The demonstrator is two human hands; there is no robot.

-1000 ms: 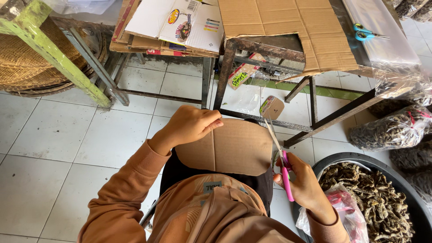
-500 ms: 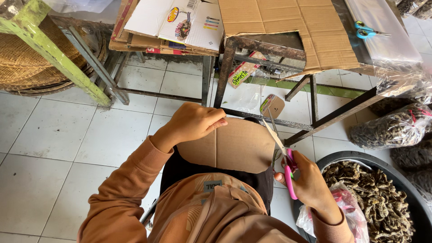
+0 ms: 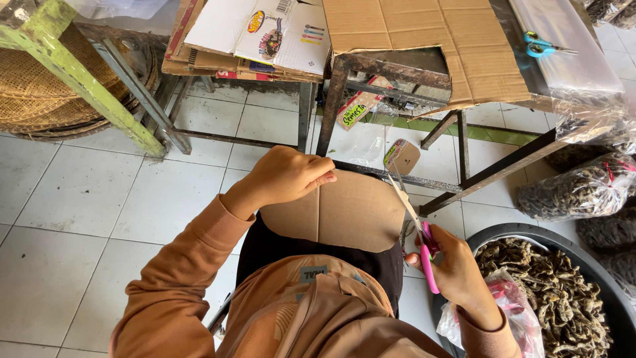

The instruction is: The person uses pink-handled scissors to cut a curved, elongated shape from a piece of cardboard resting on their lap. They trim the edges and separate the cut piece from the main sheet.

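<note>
The left hand [image 3: 286, 178] is clamped on the upper left edge of the cardboard piece [image 3: 338, 211], thumb on top, fingers curled round the rim. The piece is held above the lap, flat side up, with one vertical crease near its middle and a rounded lower edge.

The right hand [image 3: 457, 272] is closed through the pink loops of the scissors [image 3: 414, 222]. The blades stand slightly apart. Their long axis runs from the hand up and to the left, along the right edge of the cardboard piece, tips pointing away from the body. The blades lie at that edge; whether they bite into it cannot be told.

Relation that governs the cut: the cardboard piece lies to the left of the blades, so the right hand is nearer the cutting edge and the left hand is at the far side.

Count:
- Cardboard pieces in hand: one.
- Scissors in hand: one pair; a second, blue pair [image 3: 542, 46] lies on the worktop [image 3: 530, 79].
- Large cardboard sheets on the worktop: one [image 3: 424, 40], with a cut-out in its lower edge.
- Black tubs [image 3: 596, 265] of dried material, at the right: one.
</note>
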